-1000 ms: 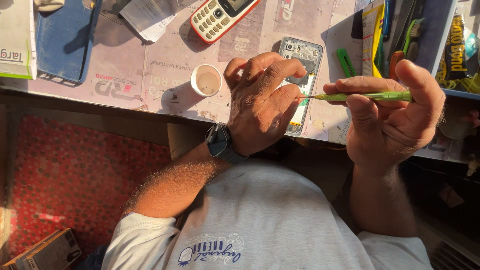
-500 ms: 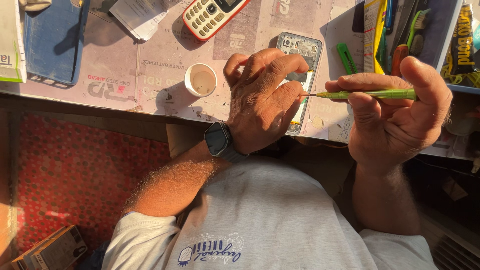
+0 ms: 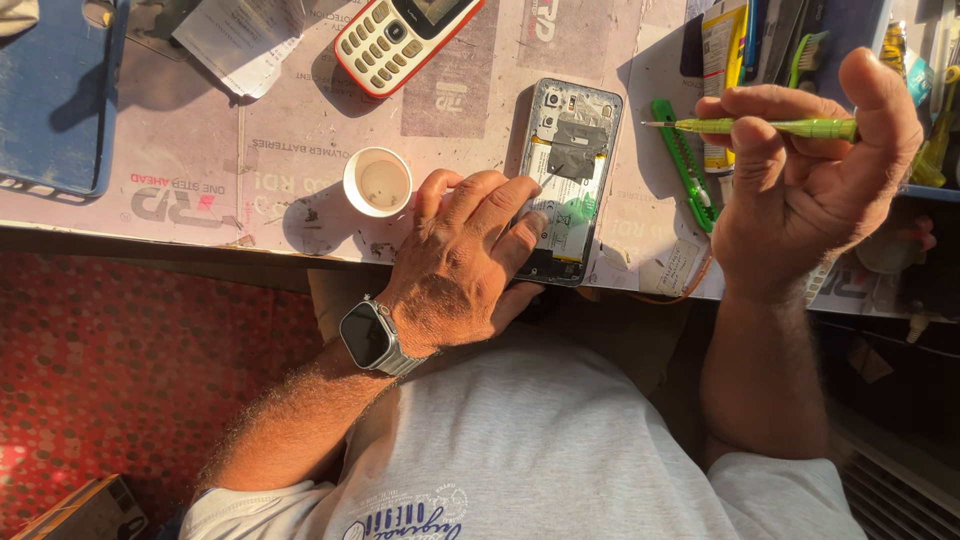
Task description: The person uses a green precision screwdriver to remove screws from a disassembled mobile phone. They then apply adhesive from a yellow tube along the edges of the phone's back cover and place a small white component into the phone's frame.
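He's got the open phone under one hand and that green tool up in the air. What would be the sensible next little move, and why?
Probably lower the green screwdriver to the opened phone. The right hand holds it raised, its tip pointing toward the phone but apart from it, while the left hand presses on the phone's lower part, leaving the upper part uncovered.

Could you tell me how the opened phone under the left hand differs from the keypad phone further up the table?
The opened phone has its back off, showing its insides; the keypad phone is closed, red and white, buttons up. The left hand rests on the opened one; nothing touches the keypad one. Both lie flat on the table.
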